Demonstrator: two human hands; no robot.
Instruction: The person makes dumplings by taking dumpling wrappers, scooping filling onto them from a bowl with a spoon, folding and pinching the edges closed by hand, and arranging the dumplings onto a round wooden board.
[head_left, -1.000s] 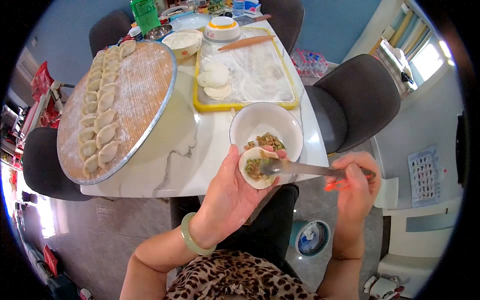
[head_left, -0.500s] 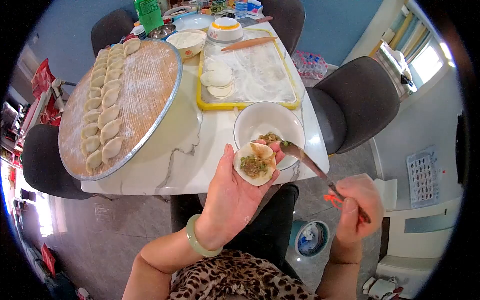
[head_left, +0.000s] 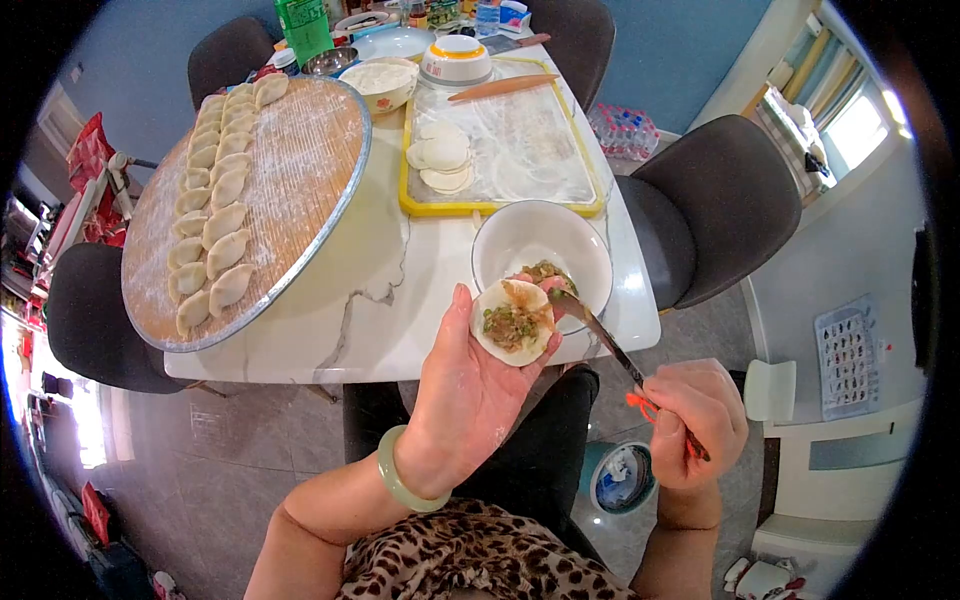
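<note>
On the fingers of my left hand (head_left: 470, 385) lies a round dough wrapper (head_left: 490, 345) with a mound of filling (head_left: 511, 328) in its middle. My right hand (head_left: 697, 420) is closed round the handle of a metal spoon (head_left: 612, 347) with a red tie on it. The spoon's tip is beside the wrapper's right edge, over the white bowl (head_left: 590, 245), which holds some more filling. Behind the bowl, a small pile of wrappers (head_left: 440, 150) rests on the floured, yellow-rimmed board (head_left: 520, 130).
Rows of folded dumplings (head_left: 228, 250) sit on a large round board (head_left: 300, 190) at the left. A rolling pin (head_left: 503, 87), an upturned bowl (head_left: 456, 62) and a flour bowl (head_left: 382, 82) stand farther back. Chairs (head_left: 715, 200) surround the table; a bin (head_left: 618, 478) is below.
The spoon has left the filling on the wrapper and moved right, its tip now beside the wrapper over the bowl. My right hand has lowered slightly.
</note>
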